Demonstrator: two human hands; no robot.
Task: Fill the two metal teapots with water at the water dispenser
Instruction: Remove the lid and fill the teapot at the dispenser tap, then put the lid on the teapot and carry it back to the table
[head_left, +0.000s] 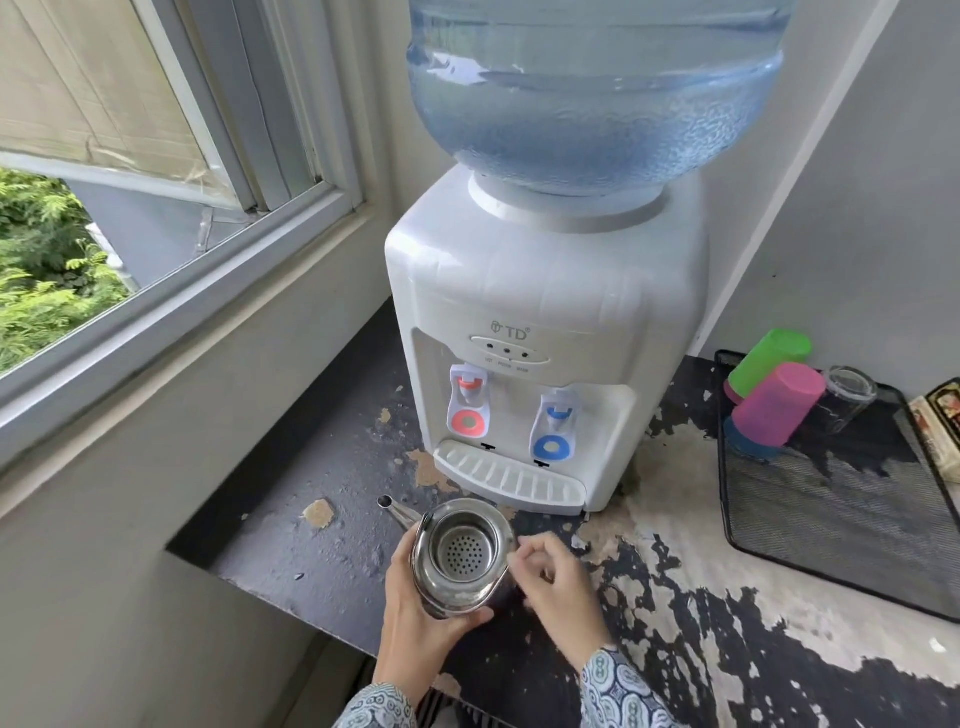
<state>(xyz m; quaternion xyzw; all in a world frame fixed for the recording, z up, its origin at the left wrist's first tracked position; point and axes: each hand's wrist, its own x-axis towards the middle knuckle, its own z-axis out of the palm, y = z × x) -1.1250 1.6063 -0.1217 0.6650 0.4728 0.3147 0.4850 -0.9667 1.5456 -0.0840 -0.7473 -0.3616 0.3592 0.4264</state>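
Window (130, 208) seen at far left, sash open. Metal teapot (462, 561) is gripped by the left hand (415, 623), fingers wrapped round its body; lid off, perforated strainer visible inside, spout pointed up-left. Teapot is held over the worn desk (322, 551), just in front of the drip tray (511, 480) of the water dispenser (540, 322) (red tap left, blue tap right). Right hand (558, 587) is placed at the teapot's right rim, fingers curled; actual grip cannot be told. Mesh tray (810, 525) at far right carries upturned cups (779, 405).
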